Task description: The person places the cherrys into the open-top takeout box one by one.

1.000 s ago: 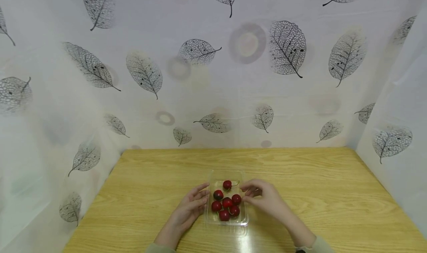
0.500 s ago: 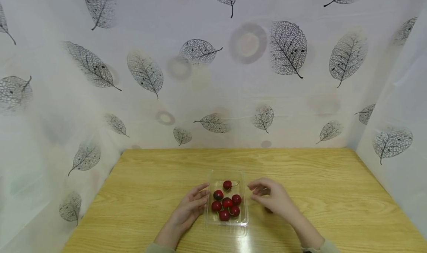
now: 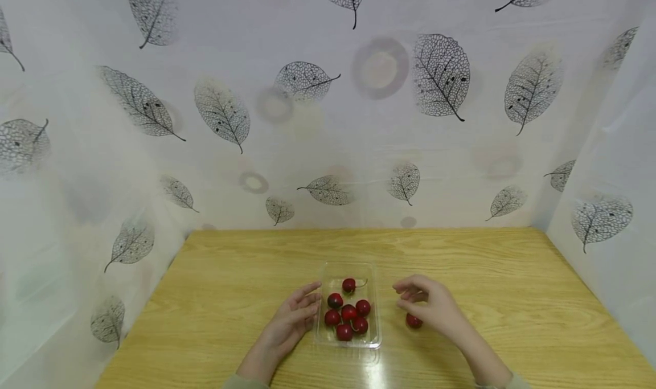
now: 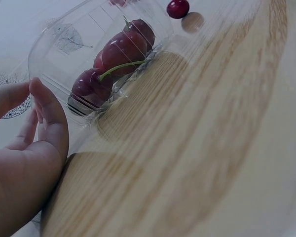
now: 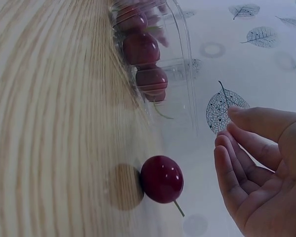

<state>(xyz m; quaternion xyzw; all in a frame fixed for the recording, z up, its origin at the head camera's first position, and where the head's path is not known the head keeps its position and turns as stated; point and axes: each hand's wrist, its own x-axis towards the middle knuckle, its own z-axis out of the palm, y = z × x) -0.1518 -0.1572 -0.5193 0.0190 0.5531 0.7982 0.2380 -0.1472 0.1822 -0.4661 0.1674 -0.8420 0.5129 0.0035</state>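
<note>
A clear plastic box (image 3: pixel 376 329) on the table holds several dark red cherries (image 3: pixel 344 332), some with green stems. My left hand (image 3: pixel 291 319) rests at the box's left side, fingers relaxed and fingertips at its wall. In the left wrist view its thumb and fingers (image 4: pixel 49 106) are beside the box's corner. To the right of the box, my right hand (image 3: pixel 427 303) hovers with loosely bent fingers and nothing between them. A single cherry (image 5: pixel 162 179) with a short stem lies on the table beside that hand, partly covered by it in the head view.
The wood-grained table (image 3: pixel 230 263) extends to both sides and behind the box. A pale sheet printed with leaves (image 3: pixel 369 138) hangs along the table's back and both sides.
My right hand has drawn away from the box's right side and moved further right. The lone cherry under it has come into view. My left hand and the box have stayed put.
</note>
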